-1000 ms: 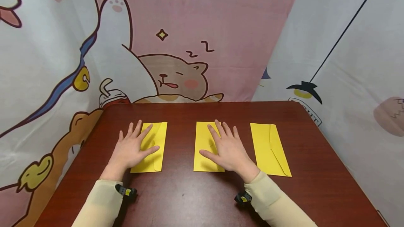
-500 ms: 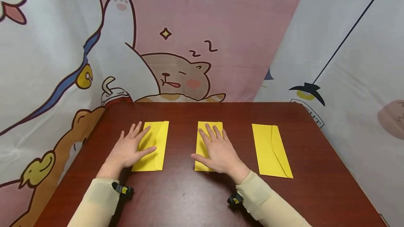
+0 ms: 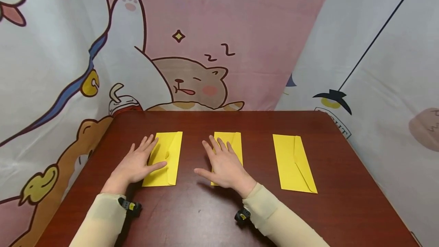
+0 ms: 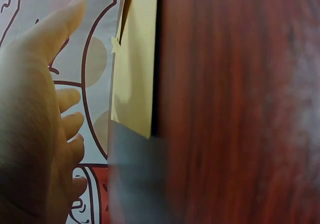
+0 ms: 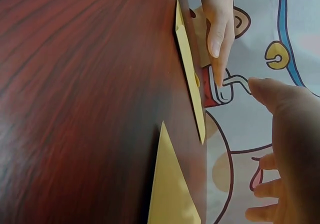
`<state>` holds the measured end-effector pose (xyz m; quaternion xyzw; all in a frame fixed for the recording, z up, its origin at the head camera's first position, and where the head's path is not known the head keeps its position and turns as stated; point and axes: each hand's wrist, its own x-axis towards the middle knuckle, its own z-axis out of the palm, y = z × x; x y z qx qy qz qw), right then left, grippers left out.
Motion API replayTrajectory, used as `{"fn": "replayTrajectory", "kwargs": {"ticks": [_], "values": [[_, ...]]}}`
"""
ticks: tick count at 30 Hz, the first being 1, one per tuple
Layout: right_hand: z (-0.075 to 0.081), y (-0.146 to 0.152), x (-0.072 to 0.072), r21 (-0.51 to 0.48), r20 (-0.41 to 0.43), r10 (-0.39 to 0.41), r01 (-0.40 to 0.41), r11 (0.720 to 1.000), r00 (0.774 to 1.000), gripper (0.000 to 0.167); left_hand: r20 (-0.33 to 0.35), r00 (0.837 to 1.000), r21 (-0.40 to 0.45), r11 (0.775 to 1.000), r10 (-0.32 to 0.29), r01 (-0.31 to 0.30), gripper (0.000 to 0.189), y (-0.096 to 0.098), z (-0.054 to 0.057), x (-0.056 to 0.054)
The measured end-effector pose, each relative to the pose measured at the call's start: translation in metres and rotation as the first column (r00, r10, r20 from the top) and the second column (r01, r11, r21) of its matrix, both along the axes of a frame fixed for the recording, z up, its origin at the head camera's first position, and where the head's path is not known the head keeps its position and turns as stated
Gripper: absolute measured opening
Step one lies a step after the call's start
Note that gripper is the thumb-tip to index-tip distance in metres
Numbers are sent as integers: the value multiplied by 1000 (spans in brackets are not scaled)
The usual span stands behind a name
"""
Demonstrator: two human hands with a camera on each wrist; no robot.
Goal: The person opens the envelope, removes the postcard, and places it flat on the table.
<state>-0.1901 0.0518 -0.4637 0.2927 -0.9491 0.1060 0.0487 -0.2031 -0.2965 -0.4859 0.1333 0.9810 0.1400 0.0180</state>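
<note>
Three yellow envelopes lie in a row on a dark red-brown table. Over the left part of the left envelope hovers my left hand, fingers spread and holding nothing. My right hand, also spread and holding nothing, is above the middle envelope and hides much of it. The right envelope lies apart from both hands, its flap side up. In the right wrist view a gap shows between my right hand and the middle envelope; the left envelope is beyond.
Behind the table hangs a cloth printed with cartoon animals, and it runs along both sides. A dark band with a small yellow-marked device is on the left wrist; a similar device sits on the right.
My right hand has moved left across the middle envelope, uncovering its right edge. My left hand has drifted slightly left. All three envelopes stay where they were on the table.
</note>
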Motion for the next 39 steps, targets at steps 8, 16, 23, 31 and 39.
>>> {"fn": "replayTrajectory", "kwargs": {"ticks": [8, 16, 23, 31, 39], "values": [[0, -19, 0, -2, 2, 23, -23, 1000, 1000, 101, 24, 1000, 8, 1000, 11, -11, 113, -5, 1, 4], [-8, -33, 2, -17, 10, 26, -26, 1000, 1000, 100, 41, 999, 4, 1000, -3, 3, 113, -5, -1, 6], [-12, -49, 3, -7, 21, 37, -37, 999, 999, 100, 63, 998, 4, 1000, -9, 9, 110, -9, -4, 7], [-17, -64, 6, 11, 41, 53, -53, 999, 998, 98, 69, 997, 3, 1000, -19, 19, 106, -8, -5, 5], [-18, -76, 7, 25, 55, 73, -74, 997, 996, 96, 105, 994, -15, 1000, 4, -2, 106, -7, -4, 3]]}}
